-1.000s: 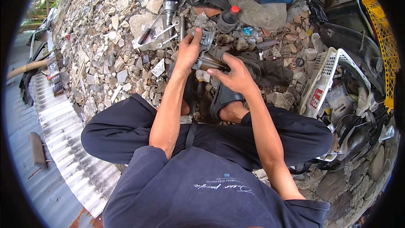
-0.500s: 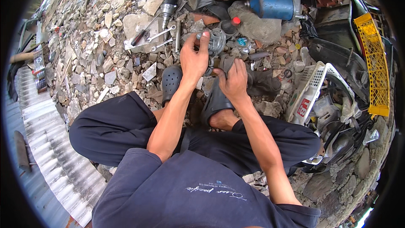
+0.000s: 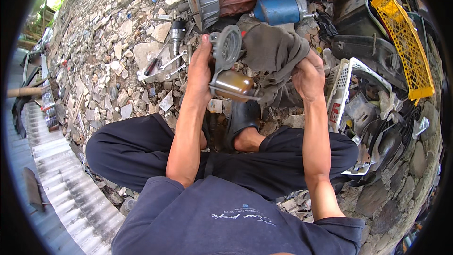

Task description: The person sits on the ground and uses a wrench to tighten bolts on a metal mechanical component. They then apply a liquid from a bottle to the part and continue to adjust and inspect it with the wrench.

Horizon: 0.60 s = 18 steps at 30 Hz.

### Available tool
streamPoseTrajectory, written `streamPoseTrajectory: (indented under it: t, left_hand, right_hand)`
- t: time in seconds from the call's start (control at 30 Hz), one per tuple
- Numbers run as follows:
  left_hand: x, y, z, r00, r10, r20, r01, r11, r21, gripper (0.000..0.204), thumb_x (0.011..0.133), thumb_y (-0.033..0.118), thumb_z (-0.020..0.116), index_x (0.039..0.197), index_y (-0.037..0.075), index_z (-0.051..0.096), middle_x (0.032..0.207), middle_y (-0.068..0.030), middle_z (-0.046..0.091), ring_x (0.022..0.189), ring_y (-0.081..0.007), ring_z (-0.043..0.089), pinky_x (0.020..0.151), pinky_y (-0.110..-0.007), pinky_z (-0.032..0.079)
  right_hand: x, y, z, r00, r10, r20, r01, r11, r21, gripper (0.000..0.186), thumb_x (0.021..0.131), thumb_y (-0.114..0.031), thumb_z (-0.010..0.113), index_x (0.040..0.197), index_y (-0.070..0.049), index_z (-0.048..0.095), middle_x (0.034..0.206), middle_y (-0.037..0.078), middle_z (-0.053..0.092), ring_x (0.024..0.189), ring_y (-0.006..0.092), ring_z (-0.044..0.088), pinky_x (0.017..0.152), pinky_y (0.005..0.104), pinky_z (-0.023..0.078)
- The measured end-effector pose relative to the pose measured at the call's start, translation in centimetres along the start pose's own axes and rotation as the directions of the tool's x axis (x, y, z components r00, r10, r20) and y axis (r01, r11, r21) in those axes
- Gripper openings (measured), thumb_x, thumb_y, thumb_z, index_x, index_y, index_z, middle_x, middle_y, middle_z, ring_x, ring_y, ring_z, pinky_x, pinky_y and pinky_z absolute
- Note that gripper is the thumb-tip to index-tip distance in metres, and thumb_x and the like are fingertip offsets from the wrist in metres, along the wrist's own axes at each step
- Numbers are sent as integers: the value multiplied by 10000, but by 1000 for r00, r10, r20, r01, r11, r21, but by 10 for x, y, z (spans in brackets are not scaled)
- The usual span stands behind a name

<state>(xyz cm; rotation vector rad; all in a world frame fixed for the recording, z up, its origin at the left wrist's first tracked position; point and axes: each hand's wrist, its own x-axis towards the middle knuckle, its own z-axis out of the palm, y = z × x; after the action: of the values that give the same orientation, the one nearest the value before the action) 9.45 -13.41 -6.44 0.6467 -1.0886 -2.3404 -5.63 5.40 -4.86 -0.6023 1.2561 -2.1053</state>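
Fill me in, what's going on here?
The person's left hand holds a gray metal part with an amber, see-through bowl fixed to it. The right hand grips a bunched dark cloth just right of it; whether cloth and part touch is unclear. Two wrenches and a screwdriver lie off to the left, and a white crate of parts stands to the right.
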Motion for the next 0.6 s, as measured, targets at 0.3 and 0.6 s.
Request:
streamPoseTrajectory:
  t: [0.3, 0.6]
  left_hand:
    - [-9, 2, -4, 796, -344, 498, 460, 879, -128, 533, 966, 422, 386, 1111, -61, 561, 791, -217, 601, 629, -307, 519, 610, -396, 424]
    - [-43, 12, 49, 916, -370, 153, 334, 917, 218, 477, 995, 433, 525, 1082, -16, 662, 892, -83, 699, 655, -128, 665, 599, -296, 584]
  right_hand:
    - [-31, -21, 31, 942, -333, 45, 304, 785, -539, 309, 873, 34, 617, 1180, 67, 605, 1077, 66, 668, 988, 132, 612, 902, 283, 475]
    - [-29, 6, 36, 851, -417, 319, 519, 568, -640, 460, 735, 24, 675, 1184, 11, 576, 1065, 178, 645, 947, 340, 652, 817, 373, 513]
